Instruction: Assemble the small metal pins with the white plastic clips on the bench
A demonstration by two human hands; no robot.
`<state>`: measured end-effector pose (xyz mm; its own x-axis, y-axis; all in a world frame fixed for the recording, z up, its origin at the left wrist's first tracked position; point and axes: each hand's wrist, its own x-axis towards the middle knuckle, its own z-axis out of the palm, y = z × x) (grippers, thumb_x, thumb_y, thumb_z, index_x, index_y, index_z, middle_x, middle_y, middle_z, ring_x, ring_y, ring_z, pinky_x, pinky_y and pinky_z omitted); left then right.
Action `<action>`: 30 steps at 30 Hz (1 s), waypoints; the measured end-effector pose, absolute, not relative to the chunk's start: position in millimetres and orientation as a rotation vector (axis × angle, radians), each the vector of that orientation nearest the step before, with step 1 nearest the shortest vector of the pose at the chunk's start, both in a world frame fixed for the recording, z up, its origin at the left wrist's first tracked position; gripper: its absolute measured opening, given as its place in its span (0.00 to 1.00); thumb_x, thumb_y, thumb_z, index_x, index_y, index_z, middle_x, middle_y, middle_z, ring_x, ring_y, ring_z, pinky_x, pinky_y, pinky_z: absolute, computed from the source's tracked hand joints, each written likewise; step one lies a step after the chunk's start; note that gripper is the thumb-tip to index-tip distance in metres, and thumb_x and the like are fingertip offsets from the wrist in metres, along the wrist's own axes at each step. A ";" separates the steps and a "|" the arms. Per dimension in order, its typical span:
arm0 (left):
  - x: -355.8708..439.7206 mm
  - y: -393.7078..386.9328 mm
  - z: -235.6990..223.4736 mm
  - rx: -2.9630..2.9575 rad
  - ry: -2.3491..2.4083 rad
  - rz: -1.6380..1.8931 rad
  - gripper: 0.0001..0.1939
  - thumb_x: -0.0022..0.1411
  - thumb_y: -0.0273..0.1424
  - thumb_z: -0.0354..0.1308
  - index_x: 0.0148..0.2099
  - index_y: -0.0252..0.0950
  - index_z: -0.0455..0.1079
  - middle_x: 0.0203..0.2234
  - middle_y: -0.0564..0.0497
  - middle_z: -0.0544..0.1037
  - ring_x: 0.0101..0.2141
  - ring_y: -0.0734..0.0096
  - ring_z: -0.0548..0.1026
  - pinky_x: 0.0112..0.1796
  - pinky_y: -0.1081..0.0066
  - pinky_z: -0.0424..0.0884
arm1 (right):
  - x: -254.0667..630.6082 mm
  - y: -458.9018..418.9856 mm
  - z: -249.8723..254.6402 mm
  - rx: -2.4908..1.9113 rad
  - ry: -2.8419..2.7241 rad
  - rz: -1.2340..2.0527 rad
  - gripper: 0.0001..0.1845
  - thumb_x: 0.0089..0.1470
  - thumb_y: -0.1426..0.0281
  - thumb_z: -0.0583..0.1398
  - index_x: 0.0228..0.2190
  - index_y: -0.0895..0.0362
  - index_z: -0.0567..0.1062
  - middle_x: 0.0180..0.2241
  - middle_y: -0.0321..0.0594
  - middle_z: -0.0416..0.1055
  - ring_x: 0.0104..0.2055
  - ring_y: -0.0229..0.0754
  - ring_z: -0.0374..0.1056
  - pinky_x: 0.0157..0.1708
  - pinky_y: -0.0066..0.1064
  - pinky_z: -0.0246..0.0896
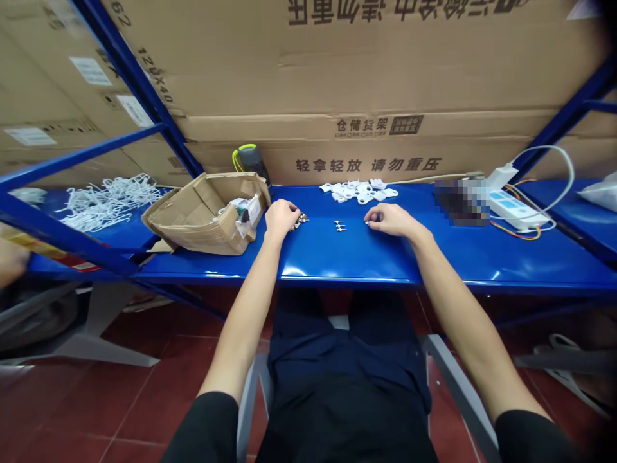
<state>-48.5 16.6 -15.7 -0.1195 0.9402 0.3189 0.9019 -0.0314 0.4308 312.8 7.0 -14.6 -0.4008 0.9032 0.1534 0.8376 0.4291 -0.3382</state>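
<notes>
On the blue shelf [337, 260], a tangle of white plastic hooks [108, 202] lies at the far left, then a torn cardboard box [193, 222] holding white scraps. The left hand [282, 218] rests just beside the box, its fingers [292, 209] curled down over a small cluster of metal parts [302, 220]; whether they grip any, I cannot tell. Two more metal pieces [339, 226] lie apart in the middle, below a heap of white plastic clips [359, 191]. The right hand [393, 220] lies further right, its fingers [378, 215] loosely curled, with something too small to tell at their tips. Further right sits a white power strip [518, 209].
</notes>
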 end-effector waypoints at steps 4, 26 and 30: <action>-51.4 20.5 -15.7 1.920 2.179 0.842 0.05 0.65 0.35 0.68 0.40 0.42 0.85 0.40 0.41 0.87 0.44 0.46 0.83 0.48 0.54 0.77 | 311.6 6.3 -13.4 -1.507 -2.376 0.306 0.13 0.55 0.67 0.65 0.42 0.50 0.87 0.40 0.37 0.83 0.39 0.45 0.76 0.38 0.32 0.64; 6.6 2.5 -9.4 2.229 1.508 1.379 0.13 0.82 0.38 0.51 0.63 0.42 0.67 0.47 0.47 0.86 0.47 0.62 0.84 0.50 0.65 0.75 | 277.8 1.8 -19.6 -1.087 -2.037 0.456 0.12 0.62 0.59 0.64 0.39 0.54 0.83 0.42 0.45 0.85 0.44 0.52 0.78 0.49 0.43 0.70; 36.6 -5.3 -8.9 2.254 1.407 1.351 0.14 0.83 0.41 0.50 0.62 0.42 0.66 0.47 0.47 0.86 0.49 0.63 0.84 0.49 0.66 0.76 | 259.3 1.8 -26.8 -0.947 -1.855 0.659 0.20 0.58 0.53 0.67 0.45 0.53 0.84 0.44 0.45 0.85 0.45 0.52 0.79 0.51 0.45 0.73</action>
